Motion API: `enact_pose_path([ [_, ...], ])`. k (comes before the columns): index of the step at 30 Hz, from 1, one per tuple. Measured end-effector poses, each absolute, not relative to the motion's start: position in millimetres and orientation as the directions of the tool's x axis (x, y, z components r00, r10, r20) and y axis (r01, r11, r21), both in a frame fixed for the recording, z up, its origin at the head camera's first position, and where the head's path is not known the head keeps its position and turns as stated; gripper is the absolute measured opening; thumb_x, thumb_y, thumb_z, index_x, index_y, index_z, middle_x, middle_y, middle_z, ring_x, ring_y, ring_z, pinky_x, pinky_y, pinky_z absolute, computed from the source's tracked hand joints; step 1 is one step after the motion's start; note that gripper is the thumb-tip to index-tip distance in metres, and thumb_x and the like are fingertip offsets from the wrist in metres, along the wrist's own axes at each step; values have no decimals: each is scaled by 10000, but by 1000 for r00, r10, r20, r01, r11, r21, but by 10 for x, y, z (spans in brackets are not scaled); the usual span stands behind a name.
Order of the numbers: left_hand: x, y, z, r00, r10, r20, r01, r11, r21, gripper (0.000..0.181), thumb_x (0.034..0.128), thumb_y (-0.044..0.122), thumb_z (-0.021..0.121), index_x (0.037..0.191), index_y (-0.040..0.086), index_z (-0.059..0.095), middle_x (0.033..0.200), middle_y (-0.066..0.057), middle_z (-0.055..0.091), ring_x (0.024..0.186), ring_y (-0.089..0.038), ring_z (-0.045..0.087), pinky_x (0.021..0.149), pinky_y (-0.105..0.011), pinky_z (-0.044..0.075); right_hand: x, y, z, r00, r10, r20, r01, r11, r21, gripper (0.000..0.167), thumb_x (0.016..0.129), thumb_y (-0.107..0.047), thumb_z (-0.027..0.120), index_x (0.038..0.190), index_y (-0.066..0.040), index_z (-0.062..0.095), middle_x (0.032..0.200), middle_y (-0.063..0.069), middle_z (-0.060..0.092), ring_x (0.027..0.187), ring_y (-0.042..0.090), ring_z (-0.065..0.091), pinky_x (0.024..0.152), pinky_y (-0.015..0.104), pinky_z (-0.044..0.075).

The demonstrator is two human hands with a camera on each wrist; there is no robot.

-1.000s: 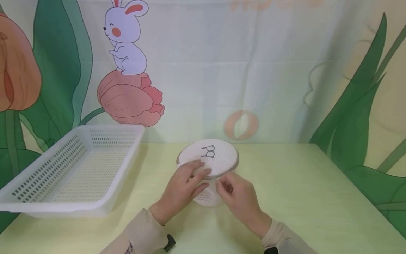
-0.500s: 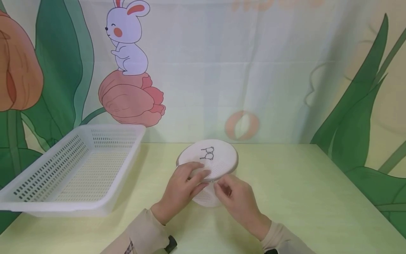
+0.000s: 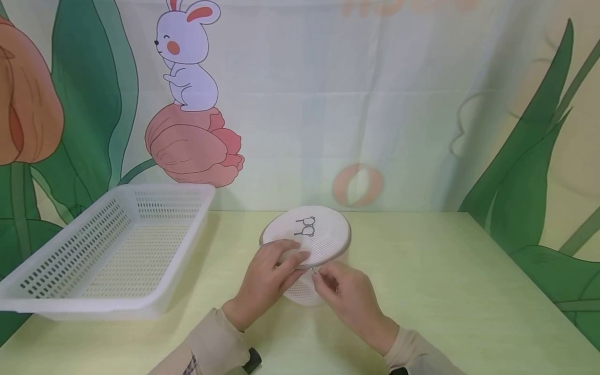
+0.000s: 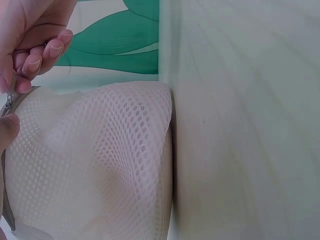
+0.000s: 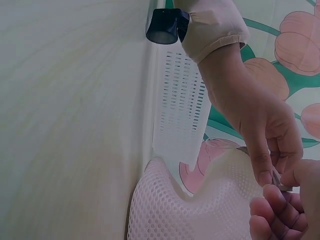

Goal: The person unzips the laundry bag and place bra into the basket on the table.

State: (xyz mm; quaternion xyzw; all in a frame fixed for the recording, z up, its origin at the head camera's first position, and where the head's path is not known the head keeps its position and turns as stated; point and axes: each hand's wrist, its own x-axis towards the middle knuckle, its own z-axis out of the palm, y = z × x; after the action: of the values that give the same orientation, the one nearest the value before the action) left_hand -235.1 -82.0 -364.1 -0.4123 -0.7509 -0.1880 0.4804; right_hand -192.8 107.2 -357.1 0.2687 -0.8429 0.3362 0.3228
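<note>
A round white mesh laundry bag (image 3: 323,245) stands upright on the table, with a black line drawing on its top and a grey zipper around the top's edge. My left hand (image 3: 267,271) grips the near left rim, fingers over the top and thumb below it. At the front of the rim my right hand (image 3: 351,291) pinches the zipper pull, close to the left thumb. In the left wrist view the zipper slider (image 4: 9,102) shows between the right fingertips and the left thumb (image 4: 9,129). The bag's mesh side (image 5: 165,210) sags in the right wrist view.
To the left stands a large white plastic basket (image 3: 161,291) with slotted walls. The pale green table (image 3: 450,297) meets a printed curtain (image 3: 290,104) behind the bag. Black camera mounts sit at both sleeves.
My right hand has slid a little to the left along the front rim with the zipper pull, nearer the left thumb. The left hand has stayed almost in place.
</note>
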Motion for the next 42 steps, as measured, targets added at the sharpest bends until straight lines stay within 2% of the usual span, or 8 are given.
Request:
enact_pose_path([
  [9, -2347, -834, -3638, -214, 454, 865, 802, 587, -110, 237, 955, 323, 573, 1078, 144, 669, 1111, -80, 640, 1046, -233, 602, 932, -358, 494, -1948, 1073, -3589, -602, -251, 758, -712, 599, -367, 128, 813, -52, 670, 730, -112, 595, 634, -52, 590, 583, -33, 473, 529, 88, 412],
  [17, -2348, -840, -3649, -224, 467, 856, 804, 585, -108, 225, 923, 297, 624, 1089, 150, 661, 1121, -75, 636, 1056, -228, 601, 937, -356, 499, -1957, 1072, -3609, -579, -259, 773, -743, 557, -370, 104, 825, -30, 651, 765, -100, 602, 666, -40, 600, 604, -27, 506, 545, 74, 430],
  [25, -2367, -855, -3660, -202, 457, 866, 805, 581, -119, 229, 968, 311, 558, 1070, 148, 682, 1102, -69, 647, 1048, -228, 608, 935, -351, 497, -1952, 1070, -3610, -568, -265, 779, -749, 559, -356, 105, 823, -29, 655, 762, -96, 602, 660, -41, 587, 598, -27, 494, 540, 66, 416],
  [28, -2378, -862, -3659, -194, 458, 867, 806, 578, -125, 213, 957, 292, 579, 1069, 145, 686, 1097, -70, 647, 1042, -229, 609, 930, -358, 502, -1956, 1071, -3607, -562, -268, 783, -750, 564, -345, 105, 820, -29, 657, 758, -95, 603, 655, -45, 581, 597, -25, 490, 539, 68, 413],
  [34, -2393, -871, -3660, -186, 465, 866, 811, 570, -133, 231, 850, 202, 699, 1073, 142, 688, 1097, -77, 647, 1042, -236, 611, 922, -368, 512, -1956, 1076, -3599, -551, -271, 789, -747, 581, -322, 108, 811, -35, 661, 747, -96, 598, 641, -52, 550, 593, -23, 458, 530, 67, 388],
  [42, -2398, -890, -3664, -178, 469, 865, 813, 566, -139, 193, 895, 213, 661, 1073, 144, 691, 1090, -77, 645, 1038, -229, 613, 907, -359, 517, -1954, 1079, -3603, -532, -274, 801, -754, 584, -301, 105, 798, -31, 661, 742, -95, 599, 626, -56, 533, 583, -27, 435, 517, 65, 371],
])
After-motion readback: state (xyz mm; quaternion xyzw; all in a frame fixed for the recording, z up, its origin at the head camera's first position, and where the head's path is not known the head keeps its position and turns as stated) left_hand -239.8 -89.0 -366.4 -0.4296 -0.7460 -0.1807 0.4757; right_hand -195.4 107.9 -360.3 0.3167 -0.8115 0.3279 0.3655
